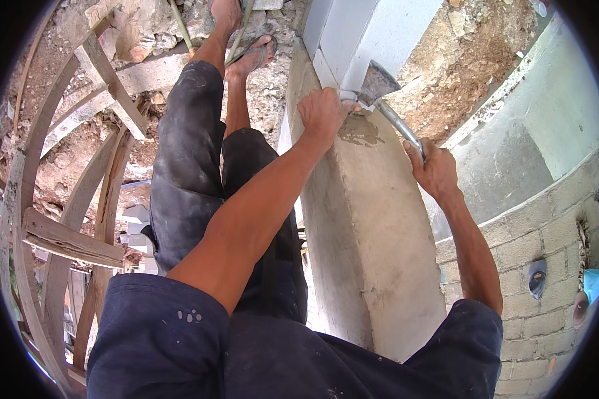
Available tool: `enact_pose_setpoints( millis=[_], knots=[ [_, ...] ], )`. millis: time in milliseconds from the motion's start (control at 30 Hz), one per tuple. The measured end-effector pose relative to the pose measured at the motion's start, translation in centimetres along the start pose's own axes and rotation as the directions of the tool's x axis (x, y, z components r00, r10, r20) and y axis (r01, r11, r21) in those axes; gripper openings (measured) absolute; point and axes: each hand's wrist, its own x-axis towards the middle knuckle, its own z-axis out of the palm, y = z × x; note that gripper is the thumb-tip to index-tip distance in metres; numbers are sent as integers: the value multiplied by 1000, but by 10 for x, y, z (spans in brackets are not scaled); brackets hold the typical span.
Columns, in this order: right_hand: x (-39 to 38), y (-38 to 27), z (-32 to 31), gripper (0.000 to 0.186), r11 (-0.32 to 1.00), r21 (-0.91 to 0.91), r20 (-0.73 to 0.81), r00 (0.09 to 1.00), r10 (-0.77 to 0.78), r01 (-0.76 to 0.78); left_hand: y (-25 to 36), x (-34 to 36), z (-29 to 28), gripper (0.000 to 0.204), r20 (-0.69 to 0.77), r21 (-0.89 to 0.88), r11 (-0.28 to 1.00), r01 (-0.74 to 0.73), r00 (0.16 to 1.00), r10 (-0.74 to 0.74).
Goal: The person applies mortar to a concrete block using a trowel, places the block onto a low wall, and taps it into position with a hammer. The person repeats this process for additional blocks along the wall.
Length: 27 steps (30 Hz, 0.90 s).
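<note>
My right hand grips the metal handle of a tool with a flat grey blade, which rests against pale panels at the top of the view. My left hand is beside the blade, fingers curled at the panels' lower end, where the top of a concrete ledge meets them; what those fingers hold is hidden. A wet-looking grey patch lies on the ledge just below the left hand.
My legs and sandalled feet stand on rough rubble ground left of the ledge. Wooden framing fills the left side. On the right are dirt, a smooth grey wall and a block wall with small objects on it.
</note>
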Motion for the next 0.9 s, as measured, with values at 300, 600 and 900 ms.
enact_pose_setpoints(
  millis=[300, 600, 900],
  knots=[
    [20, 34, 36, 39, 927, 352, -216, 975, -56, 132, -3, 1, -2, 75, -183, -6, 996, 90, 979, -90],
    [39, 50, 64, 50, 935, 249, -176, 961, -211, 251, 2, 1, 4, 61, -111, -115, 988, 99, 988, -111],
    [32, 27, 48, 52, 771, 454, -357, 884, -303, 448, 6, 6, 2, 77, -152, -95, 989, 110, 981, -124]
  ],
)
